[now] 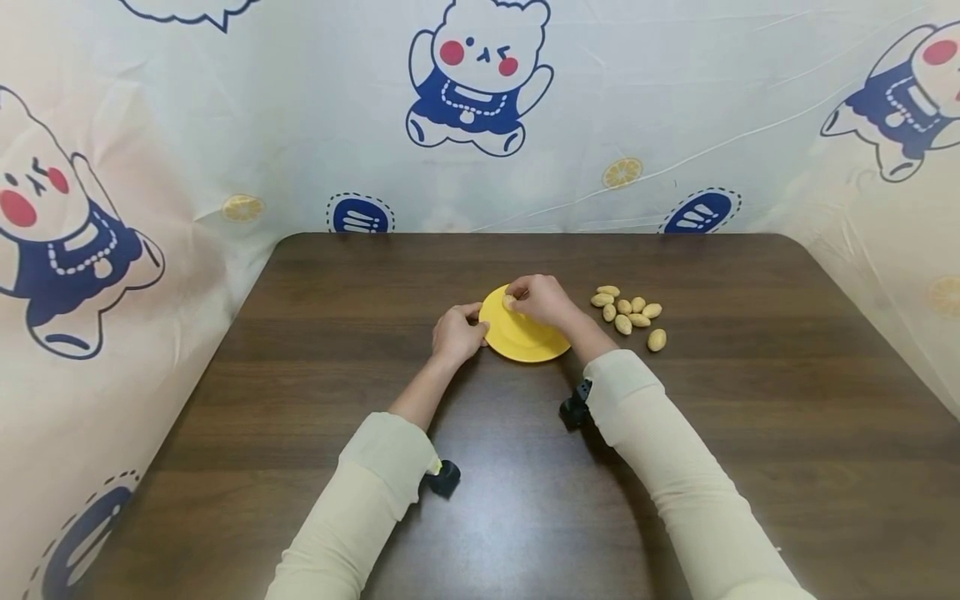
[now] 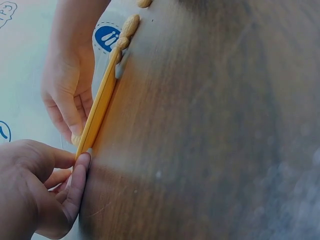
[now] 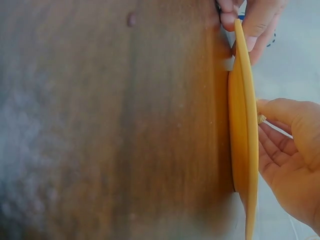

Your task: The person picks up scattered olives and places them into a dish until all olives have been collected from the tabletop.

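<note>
A yellow plate [image 1: 525,337] lies flat on the dark wooden table [image 1: 750,433], near the table's centre. The left hand [image 1: 456,333] rests at the plate's left rim; in the left wrist view its fingers [image 2: 80,175] are curled, with a fingertip pressed against the plate edge [image 2: 97,115], so the hand steadies the rim. The right hand [image 1: 542,298] sits over the far part of the plate, fingers bent, pinching a single nut [image 1: 509,302] between thumb and fingertips just above the plate surface. In the right wrist view the plate [image 3: 245,150] appears edge-on, with the right hand's curled fingers [image 3: 280,150] close beside its upper face; the nut itself is barely visible there. A cluster of nuts [image 1: 626,311] lies on the table just to the right of the plate, not touching it, with one nut [image 1: 657,339] set slightly apart on the near side. Both forearms wear cream sleeves [image 1: 660,450], each with a small black wrist-mounted device [image 1: 576,407]. A cartoon-bear printed cloth [image 1: 480,83] surrounds the table on the far, left and right sides.
</note>
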{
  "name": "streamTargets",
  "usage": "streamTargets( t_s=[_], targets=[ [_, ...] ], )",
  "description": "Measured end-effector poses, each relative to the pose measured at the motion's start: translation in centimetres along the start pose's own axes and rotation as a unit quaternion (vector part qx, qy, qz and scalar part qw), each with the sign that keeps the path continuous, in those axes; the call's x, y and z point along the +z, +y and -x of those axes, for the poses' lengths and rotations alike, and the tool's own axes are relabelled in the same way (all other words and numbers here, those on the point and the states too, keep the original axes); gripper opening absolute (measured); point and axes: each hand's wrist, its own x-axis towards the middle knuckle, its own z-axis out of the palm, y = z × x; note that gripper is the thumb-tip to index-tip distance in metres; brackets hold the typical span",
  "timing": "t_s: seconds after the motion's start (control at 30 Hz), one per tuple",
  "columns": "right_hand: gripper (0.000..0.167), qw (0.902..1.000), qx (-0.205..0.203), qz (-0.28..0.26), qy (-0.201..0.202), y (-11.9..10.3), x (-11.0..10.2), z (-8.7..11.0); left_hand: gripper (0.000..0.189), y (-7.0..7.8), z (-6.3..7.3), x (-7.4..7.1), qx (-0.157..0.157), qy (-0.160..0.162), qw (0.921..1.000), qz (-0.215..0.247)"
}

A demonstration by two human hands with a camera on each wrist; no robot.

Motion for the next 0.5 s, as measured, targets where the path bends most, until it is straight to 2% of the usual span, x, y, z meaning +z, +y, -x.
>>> streamTargets(
  t_s=[0.2, 0.5],
  targets=[
    [0.032, 1.0, -0.002, -0.004, 0.002, 0.1, -0.2, 0.2, 0.04, 0.0, 0.0, 0.0, -0.001, 0.0, 1.0, 0.002],
    [0.031, 0.999, -0.01, -0.028, 0.033, 0.7, -1.3, 0.6, 0.041, 0.0, 0.0, 0.0, 0.001, -0.004, 1.0, 0.002]
  ],
)
